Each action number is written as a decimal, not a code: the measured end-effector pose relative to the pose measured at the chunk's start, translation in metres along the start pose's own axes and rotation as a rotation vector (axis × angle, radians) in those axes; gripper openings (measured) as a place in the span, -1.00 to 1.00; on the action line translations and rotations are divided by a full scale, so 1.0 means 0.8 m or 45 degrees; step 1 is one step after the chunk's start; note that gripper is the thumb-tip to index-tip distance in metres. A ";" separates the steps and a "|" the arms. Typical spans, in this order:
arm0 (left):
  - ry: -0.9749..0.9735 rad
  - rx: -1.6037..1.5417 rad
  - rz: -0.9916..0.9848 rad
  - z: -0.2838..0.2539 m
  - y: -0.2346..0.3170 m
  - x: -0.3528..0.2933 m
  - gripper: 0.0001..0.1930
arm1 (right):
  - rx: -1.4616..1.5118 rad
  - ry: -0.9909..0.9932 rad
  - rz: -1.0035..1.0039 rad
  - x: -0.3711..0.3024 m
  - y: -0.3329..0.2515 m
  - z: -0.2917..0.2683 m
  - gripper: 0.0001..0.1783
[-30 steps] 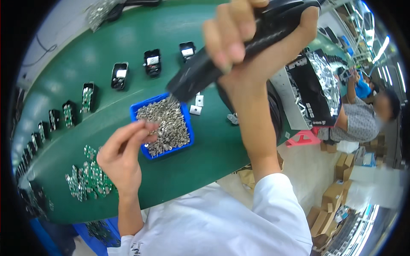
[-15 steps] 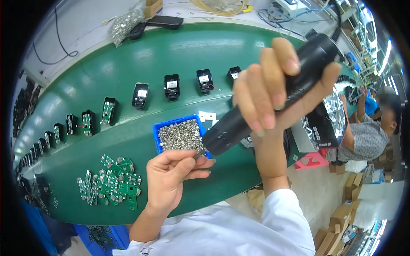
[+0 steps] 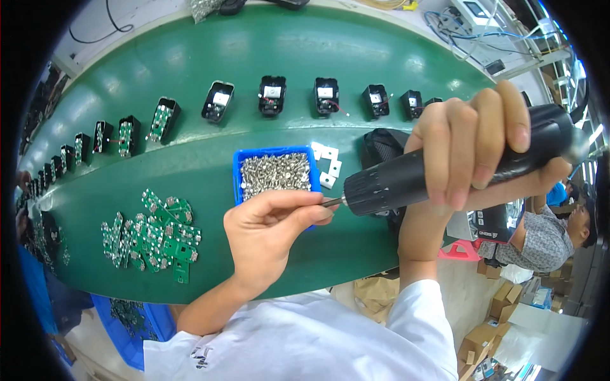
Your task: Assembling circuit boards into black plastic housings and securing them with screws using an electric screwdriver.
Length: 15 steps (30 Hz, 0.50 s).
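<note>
My right hand (image 3: 470,146) is wrapped round a black electric screwdriver (image 3: 394,181), held nearly level with its tip to the left. The thumb and fingers of my left hand (image 3: 267,232) pinch the thin metal bit (image 3: 333,202) at its nose; whether a screw sits at the bit's end is hidden by the fingertips. Just behind my left hand stands a blue tray (image 3: 239,174) full of small silver screws (image 3: 276,171). Several white square pieces (image 3: 330,166) with holes lie at the tray's right side.
Black open housings (image 3: 272,96) stand in a curved row across the green table (image 3: 210,57). Loose green circuit boards (image 3: 155,235) lie in a pile at the left. A black bag-like thing (image 3: 381,149) sits behind the screwdriver. At the right is another person (image 3: 546,238).
The screwdriver has swung from steeply slanted to nearly level, and my right hand has shifted right and down. My left hand stays at the bit, slightly higher. The whole view has shifted.
</note>
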<state>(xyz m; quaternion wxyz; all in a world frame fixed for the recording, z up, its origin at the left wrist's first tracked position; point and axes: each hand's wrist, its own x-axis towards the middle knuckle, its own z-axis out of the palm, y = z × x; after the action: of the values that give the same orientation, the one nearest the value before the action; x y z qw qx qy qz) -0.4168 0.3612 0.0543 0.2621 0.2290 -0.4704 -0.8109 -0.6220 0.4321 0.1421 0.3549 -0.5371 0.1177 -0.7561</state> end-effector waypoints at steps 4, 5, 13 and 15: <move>-0.193 0.066 -0.004 -0.012 -0.004 0.008 -0.68 | -0.062 -0.084 0.054 0.002 -0.002 -0.013 -0.45; -0.153 0.239 0.176 -0.004 -0.004 0.016 -0.65 | -0.112 -0.109 0.064 0.002 -0.005 -0.016 -0.44; -0.214 1.433 0.907 -0.046 0.000 0.047 -0.75 | -0.845 0.473 -0.211 -0.016 -0.029 -0.105 -0.29; -0.280 1.503 0.838 -0.063 -0.013 0.043 -0.81 | -0.978 0.638 -0.258 -0.023 -0.019 -0.138 -0.33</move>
<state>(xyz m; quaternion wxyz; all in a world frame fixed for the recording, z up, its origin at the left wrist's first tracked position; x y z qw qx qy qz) -0.4137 0.3107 0.0180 0.2769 0.0948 -0.9027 -0.3153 -0.7239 0.4330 0.0936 0.0154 -0.4394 0.4179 -0.7950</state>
